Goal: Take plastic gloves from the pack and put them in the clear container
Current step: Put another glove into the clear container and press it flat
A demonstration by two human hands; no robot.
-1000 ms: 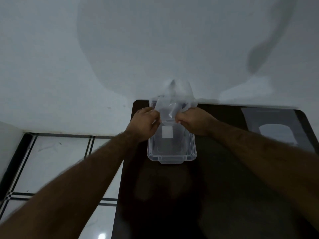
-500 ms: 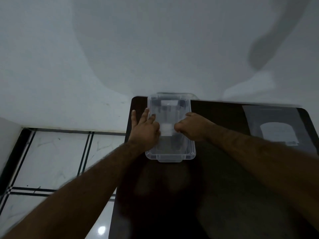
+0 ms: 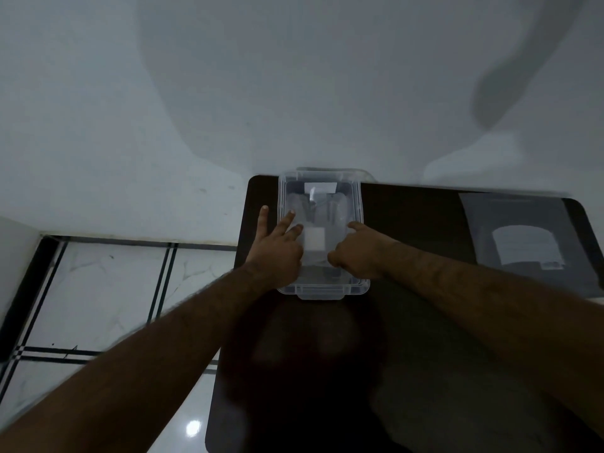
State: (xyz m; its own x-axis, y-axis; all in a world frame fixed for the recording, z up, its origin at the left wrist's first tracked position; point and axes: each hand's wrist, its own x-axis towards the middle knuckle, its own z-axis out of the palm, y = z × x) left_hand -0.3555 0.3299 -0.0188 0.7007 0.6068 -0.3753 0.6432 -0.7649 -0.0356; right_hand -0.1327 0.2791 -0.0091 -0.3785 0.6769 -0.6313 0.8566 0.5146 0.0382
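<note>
- Clear container (image 3: pixel 356 204) sits on the dark bench (image 3: pixel 408 338), up at 12 o'clock against the wall.
- Thin plastic gloves (image 3: pixel 322 220) are lying flat inside it.
- Left hand (image 3: pixel 276 248) is open, fingers spread over the container's 9 o'clock rim.
- Right hand (image 3: pixel 358 253) is curled at 3 o'clock, can't tell if it's pinching anything.
- Glove pack (image 3: pixel 526 243) lies flat way over at 2 o'clock.

We have only 1 view: our head camera looks forward and down, from near, over the dark rectangular table (image 3: pixel 425 322).
</note>
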